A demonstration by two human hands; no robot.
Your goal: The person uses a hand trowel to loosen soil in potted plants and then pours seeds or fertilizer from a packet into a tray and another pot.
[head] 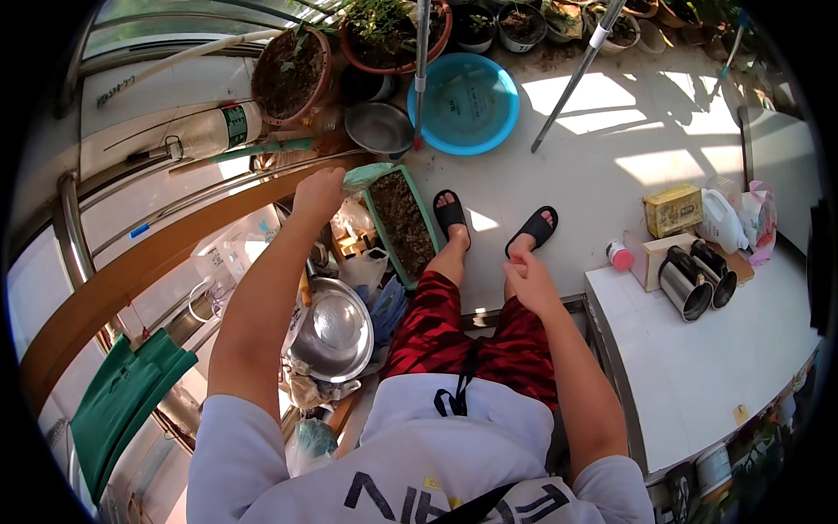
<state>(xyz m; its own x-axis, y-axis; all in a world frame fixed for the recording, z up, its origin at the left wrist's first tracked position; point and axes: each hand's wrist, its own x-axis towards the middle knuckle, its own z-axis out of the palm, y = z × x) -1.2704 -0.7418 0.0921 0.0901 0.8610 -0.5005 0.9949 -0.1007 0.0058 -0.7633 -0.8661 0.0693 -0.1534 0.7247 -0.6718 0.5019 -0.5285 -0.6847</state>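
My left hand (319, 190) is closed on one end of a crumpled, translucent green plastic bag (368, 175); its fingertips are hidden beneath it. The bag lies over the far end of a green rectangular planter (404, 226) filled with dry, lumpy soil. Under my left forearm are a shiny metal basin (334, 331) and several plastic bags. My right hand (531, 281) hangs above my right knee with its fingers loosely curled together, and nothing shows in it.
Ahead are a blue plastic basin (463, 105), a metal bowl (380, 128), soil-filled pots (291, 78) and two metal poles (576, 78). A brown rail (157, 242) runs along the left. A white tabletop (694, 367) at right bears two metal cylinders (684, 285).
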